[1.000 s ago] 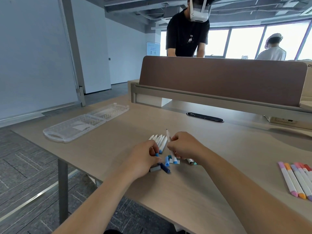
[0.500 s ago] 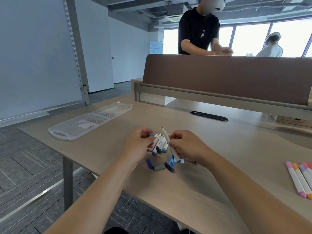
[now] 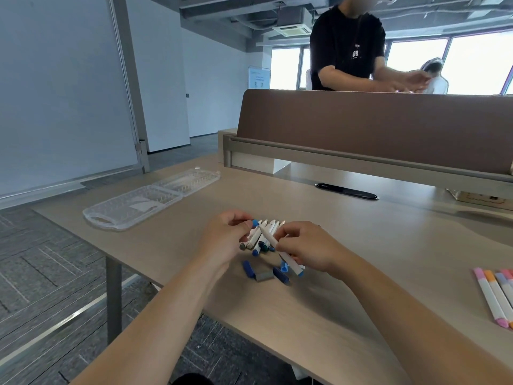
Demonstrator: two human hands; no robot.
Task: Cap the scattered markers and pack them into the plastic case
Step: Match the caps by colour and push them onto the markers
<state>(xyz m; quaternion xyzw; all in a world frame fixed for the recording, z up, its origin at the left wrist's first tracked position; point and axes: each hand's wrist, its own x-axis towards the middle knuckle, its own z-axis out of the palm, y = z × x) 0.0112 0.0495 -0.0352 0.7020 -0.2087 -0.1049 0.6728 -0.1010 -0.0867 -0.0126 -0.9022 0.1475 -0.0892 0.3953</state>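
My left hand (image 3: 225,238) pinches a small blue cap (image 3: 255,223) just above the table. My right hand (image 3: 306,247) grips a white marker (image 3: 268,237) whose bare tip points up-left, almost meeting the cap. Under both hands lies a row of uncapped white markers (image 3: 258,240) with coloured ends. Loose caps, blue (image 3: 248,268) and grey (image 3: 263,275), lie in front of them. The clear plastic case (image 3: 144,201) lies open and flat at the table's left, apart from both hands.
A set of capped pastel markers (image 3: 497,295) lies at the right edge of the wooden table (image 3: 361,315). A brown desk divider (image 3: 374,126) stands at the back, with a person in a black shirt (image 3: 347,45) behind it. The table's left edge drops to carpet.
My left hand picked a blue cap from the pile and raised it. My right hand tilted its marker so the tip now points at the cap. The camera view tipped upward a little.
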